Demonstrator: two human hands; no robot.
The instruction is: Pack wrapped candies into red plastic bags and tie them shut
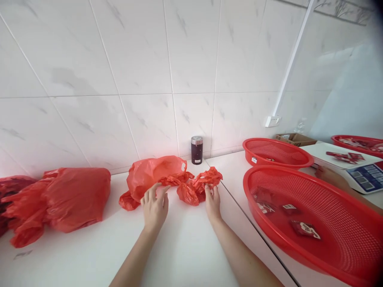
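Note:
My right hand (213, 202) pinches the edge of a crumpled red plastic bag (191, 193) lying on the white table. My left hand (154, 208) is just left of it, fingers bent and apart, with nothing seen in them. Beyond my left hand rests a puffed-up red plastic bag (149, 171), its handle loop toward the right. The two bags lie close together, and I cannot tell whether they are joined.
A dark jar (196, 153) with a silver lid stands by the tiled wall. Filled red bags (77, 195) sit at left. On the right are a large red basket (251, 207) with several packets, another basket (248, 153), a scale (363, 179) and another person's arm (338, 181).

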